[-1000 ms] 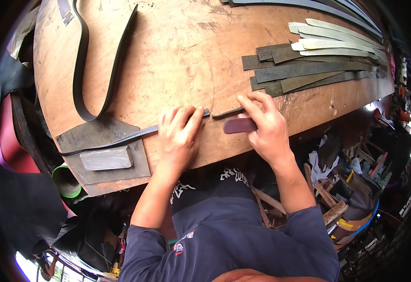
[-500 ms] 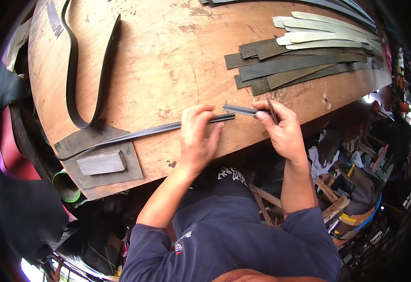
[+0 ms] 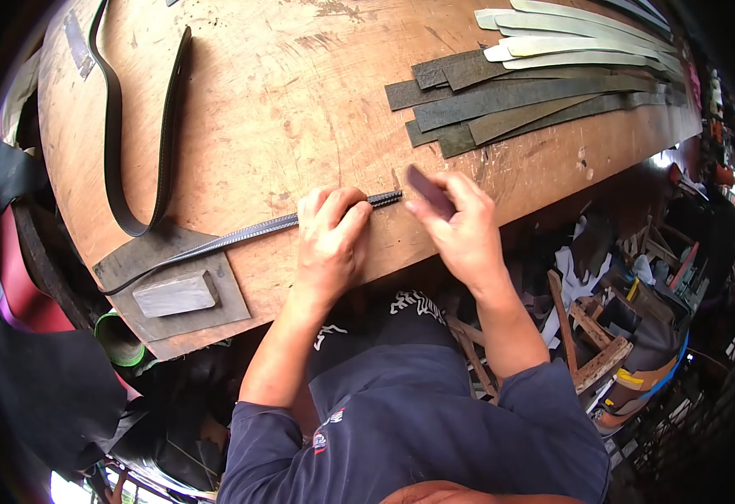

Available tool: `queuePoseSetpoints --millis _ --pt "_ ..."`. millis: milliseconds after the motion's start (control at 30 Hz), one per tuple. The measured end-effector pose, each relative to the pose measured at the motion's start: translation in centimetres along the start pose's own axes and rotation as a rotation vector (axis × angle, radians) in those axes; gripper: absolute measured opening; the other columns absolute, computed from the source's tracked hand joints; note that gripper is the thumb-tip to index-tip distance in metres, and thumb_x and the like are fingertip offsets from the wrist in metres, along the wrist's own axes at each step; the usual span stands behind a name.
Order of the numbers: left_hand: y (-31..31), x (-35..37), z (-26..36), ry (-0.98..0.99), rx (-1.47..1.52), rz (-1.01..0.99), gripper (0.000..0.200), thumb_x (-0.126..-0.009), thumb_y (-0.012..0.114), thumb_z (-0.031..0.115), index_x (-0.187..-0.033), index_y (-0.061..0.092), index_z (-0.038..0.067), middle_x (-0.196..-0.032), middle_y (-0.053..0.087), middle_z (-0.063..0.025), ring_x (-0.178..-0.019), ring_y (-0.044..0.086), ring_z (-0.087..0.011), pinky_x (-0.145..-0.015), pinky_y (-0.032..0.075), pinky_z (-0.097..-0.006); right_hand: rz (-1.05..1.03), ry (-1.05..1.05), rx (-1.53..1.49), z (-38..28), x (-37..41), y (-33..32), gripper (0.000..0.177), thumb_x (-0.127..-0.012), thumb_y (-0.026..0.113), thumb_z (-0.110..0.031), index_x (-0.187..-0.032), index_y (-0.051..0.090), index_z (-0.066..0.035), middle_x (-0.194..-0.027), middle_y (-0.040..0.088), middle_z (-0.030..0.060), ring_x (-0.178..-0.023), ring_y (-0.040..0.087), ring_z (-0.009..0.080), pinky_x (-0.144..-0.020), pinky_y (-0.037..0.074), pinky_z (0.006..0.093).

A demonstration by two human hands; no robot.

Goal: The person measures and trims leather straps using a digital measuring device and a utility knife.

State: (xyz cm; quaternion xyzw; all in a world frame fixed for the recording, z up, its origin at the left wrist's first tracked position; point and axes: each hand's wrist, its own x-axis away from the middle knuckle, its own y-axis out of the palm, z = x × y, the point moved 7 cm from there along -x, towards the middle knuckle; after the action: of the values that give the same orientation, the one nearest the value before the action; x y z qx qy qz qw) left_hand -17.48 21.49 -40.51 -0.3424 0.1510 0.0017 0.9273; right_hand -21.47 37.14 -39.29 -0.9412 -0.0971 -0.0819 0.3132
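My left hand (image 3: 329, 244) is closed around a narrow black belt strap (image 3: 254, 230) with pale stitching along its edges, pressing it down near the table's front edge. Its end pokes out to the right of my fingers. Just beyond that end, my right hand (image 3: 468, 241) pinches a flat, dark reddish-brown piece (image 3: 431, 195) between thumb and fingers. The piece stands tilted, close to the strap's tip; its exact kind I cannot tell. Leftward, the strap runs over a dark mat (image 3: 237, 290) and curves off near the table's corner.
A grey block (image 3: 176, 294) rests on the mat. Another black belt (image 3: 113, 143) stands on edge in a loop at left. Dark strips (image 3: 510, 102) and whitish strips (image 3: 582, 46) fan across the back right. Wooden frames (image 3: 603, 361) and clutter lie below the table's right edge.
My right hand has let go of a stitched strap end and moved left, with the brown piece now turned broadside. The strap ends now lie together in my left hand, which shifted slightly left.
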Motion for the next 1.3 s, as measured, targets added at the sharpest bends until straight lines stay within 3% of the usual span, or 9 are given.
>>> queuePoseSetpoints --millis 100,167,300,433,467,567,633,800,1300 --pt "-0.2 -0.3 0.3 0.017 -0.076 -0.057 0.020 -0.066 0.063 0.003 -0.086 0.061 0.004 -0.092 0.059 -0.0052 -0.086 0.055 -0.0244 -0.077 0.041 -0.0370 -0.022 0.103 0.123 1.0 0.1 -0.8 0.024 -0.075 0.073 -0.010 -0.091 0.060 0.001 -0.083 0.059 0.0167 -0.078 0.061 0.0338 -0.068 0.048 0.0376" --pt "-0.4 -0.4 0.4 0.027 -0.111 -0.093 0.021 -0.066 0.062 0.004 -0.087 0.061 0.004 -0.092 0.059 -0.0049 -0.086 0.055 -0.0238 -0.077 0.041 -0.0367 0.082 -0.030 0.089 0.7 0.1 -0.6 0.025 -0.074 0.074 -0.009 -0.088 0.057 0.003 -0.076 0.054 0.0112 -0.066 0.052 0.0219 -0.062 0.043 0.0320" --pt "-0.7 -0.8 0.5 0.078 -0.179 -0.194 0.023 -0.067 0.059 0.008 -0.090 0.061 0.006 -0.094 0.060 -0.0047 -0.085 0.055 -0.0223 -0.077 0.040 -0.0353 0.078 0.011 0.141 0.8 -0.1 -0.4 0.020 -0.078 0.069 -0.009 -0.091 0.059 0.001 -0.083 0.059 0.0168 -0.074 0.059 0.0341 -0.066 0.047 0.0374" --pt "-0.5 -0.7 0.3 0.129 -0.176 -0.226 0.024 -0.068 0.058 0.008 -0.092 0.061 0.005 -0.095 0.060 -0.0058 -0.086 0.055 -0.0228 -0.076 0.041 -0.0357 0.221 0.136 -0.480 3.5 1.3 -1.5 0.025 -0.093 0.056 -0.022 -0.088 0.058 0.002 -0.073 0.055 0.0092 -0.066 0.053 0.0179 -0.061 0.043 0.0297" --pt "-0.3 -0.5 0.2 0.162 -0.155 -0.199 0.024 -0.068 0.058 0.007 -0.091 0.061 0.005 -0.096 0.059 -0.0065 -0.086 0.055 -0.0233 -0.075 0.041 -0.0362 0.302 -0.132 -0.362 2.3 0.9 -2.7 0.028 -0.094 0.054 -0.025 -0.090 0.059 0.003 -0.076 0.055 0.0096 -0.066 0.052 0.0165 -0.061 0.042 0.0289" --pt "-0.3 -0.3 0.1 0.176 -0.113 -0.178 0.024 -0.066 0.060 0.005 -0.090 0.060 0.004 -0.096 0.058 -0.0077 -0.086 0.054 -0.0246 -0.075 0.042 -0.0373 0.385 -0.328 -0.274 0.6 2.3 -3.8 0.036 -0.096 0.049 -0.031 -0.095 0.060 0.003 -0.085 0.055 0.0116 -0.067 0.051 0.0158 -0.062 0.042 0.0279" --pt "-0.3 -0.4 0.0 0.159 -0.093 -0.185 0.024 -0.065 0.061 0.004 -0.089 0.059 0.003 -0.095 0.058 -0.0082 -0.086 0.054 -0.0253 -0.075 0.042 -0.0378 0.334 -0.206 -0.356 1.6 3.0 -3.2 0.033 -0.095 0.050 -0.028 -0.098 0.060 0.004 -0.086 0.056 0.0122 -0.068 0.053 0.0172 -0.063 0.043 0.0285" --pt "-0.5 -0.5 0.1 0.154 -0.052 -0.154 0.023 -0.064 0.063 0.000 -0.085 0.058 0.002 -0.092 0.057 -0.0085 -0.085 0.054 -0.0271 -0.073 0.042 -0.0376 0.261 -0.339 -0.161 -0.1 3.6 -1.0 0.012 -0.080 0.063 0.004 -0.092 0.058 0.003 -0.084 0.057 0.0167 -0.068 0.058 0.0276 -0.060 0.049 0.0319" --pt "0.2 -0.6 0.8 0.194 -0.147 -0.182 0.031 -0.065 0.061 0.012 -0.095 0.066 0.006 -0.099 0.063 -0.0062 -0.088 0.056 -0.0237 -0.076 0.041 -0.0370 0.127 -0.406 0.002 -1.6 5.7 1.4 0.025 -0.078 0.061 0.002 -0.101 0.055 0.006 -0.096 0.060 0.0218 -0.085 0.063 0.0368 -0.073 0.054 0.0387"
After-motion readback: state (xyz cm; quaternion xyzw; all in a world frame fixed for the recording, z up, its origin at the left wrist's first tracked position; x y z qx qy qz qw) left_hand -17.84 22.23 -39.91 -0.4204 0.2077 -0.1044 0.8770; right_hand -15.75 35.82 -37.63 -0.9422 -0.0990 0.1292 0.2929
